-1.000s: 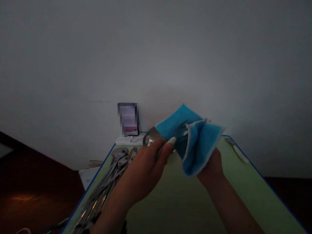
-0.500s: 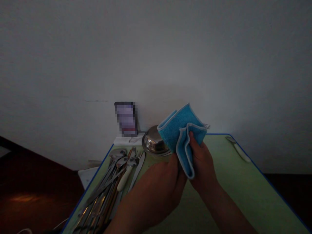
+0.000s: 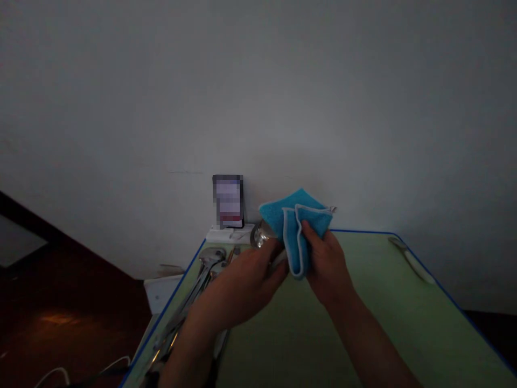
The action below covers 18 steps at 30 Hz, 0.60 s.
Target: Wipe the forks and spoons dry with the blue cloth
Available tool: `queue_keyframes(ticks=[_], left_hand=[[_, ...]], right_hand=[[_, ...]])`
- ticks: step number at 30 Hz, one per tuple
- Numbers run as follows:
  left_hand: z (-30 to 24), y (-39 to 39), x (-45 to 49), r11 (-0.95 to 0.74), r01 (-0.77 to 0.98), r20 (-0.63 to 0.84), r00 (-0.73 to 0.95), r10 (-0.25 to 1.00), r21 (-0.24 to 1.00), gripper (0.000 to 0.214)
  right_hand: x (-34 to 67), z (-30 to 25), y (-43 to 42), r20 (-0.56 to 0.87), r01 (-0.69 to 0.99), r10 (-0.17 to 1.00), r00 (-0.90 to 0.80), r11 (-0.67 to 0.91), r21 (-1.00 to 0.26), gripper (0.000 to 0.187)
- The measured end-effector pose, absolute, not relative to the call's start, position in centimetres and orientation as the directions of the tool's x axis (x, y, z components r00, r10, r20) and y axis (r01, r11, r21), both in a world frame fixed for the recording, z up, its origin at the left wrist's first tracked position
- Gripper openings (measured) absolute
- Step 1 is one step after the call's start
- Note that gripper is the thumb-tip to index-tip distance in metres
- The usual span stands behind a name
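Note:
My right hand point(image 3: 328, 265) is closed around a folded blue cloth point(image 3: 293, 225) with a pale edge, thumb on top, above the green table point(image 3: 363, 312). My left hand point(image 3: 247, 274) is closed just left of it, pinching a pale cutlery handle point(image 3: 279, 262) whose other end is wrapped inside the cloth. The two hands almost touch. What kind of cutlery it is stays hidden by the cloth.
A steel bowl point(image 3: 260, 235) sits upturned behind my left hand. A pile of several metal utensils point(image 3: 194, 291) lies along the table's left edge. A white-handled knife point(image 3: 412, 260) rests at the far right edge. A dark-framed card point(image 3: 228, 200) stands against the wall.
The cloth was spread open with fork tines showing; it is now folded tight around the cutlery. Both hands have come together and the view has shifted a little left.

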<state>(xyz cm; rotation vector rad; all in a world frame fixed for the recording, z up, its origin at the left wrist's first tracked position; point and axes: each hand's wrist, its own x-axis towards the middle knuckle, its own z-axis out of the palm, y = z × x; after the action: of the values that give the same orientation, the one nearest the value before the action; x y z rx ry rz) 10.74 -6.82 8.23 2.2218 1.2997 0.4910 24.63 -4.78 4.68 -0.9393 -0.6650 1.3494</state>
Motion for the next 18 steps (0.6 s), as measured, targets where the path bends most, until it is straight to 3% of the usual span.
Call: queue_keyframes(ticks=[10,14,18], left_hand=[[6.8,-6.6,12.9,-0.473,0.678,0.141,0.485,0.863,0.563,0.029],[6.6,-6.3,12.4,-0.516,0.637,0.153,0.536,0.83,0.573,0.027],[6.9,-6.3,12.5,-0.5,0.67,0.187,0.484,0.855,0.549,0.03]], right_hand=[[23.8,3.8,-2.0,-0.062,-0.473,0.938,0.34,0.114,-0.874,0.033],[24.1,3.3,-3.5,-0.103,-0.453,0.936,0.337,0.066,-0.889,0.029],[25.3,4.8,-5.1,-0.107,-0.456,0.957,0.27,0.029,-0.889,0.03]])
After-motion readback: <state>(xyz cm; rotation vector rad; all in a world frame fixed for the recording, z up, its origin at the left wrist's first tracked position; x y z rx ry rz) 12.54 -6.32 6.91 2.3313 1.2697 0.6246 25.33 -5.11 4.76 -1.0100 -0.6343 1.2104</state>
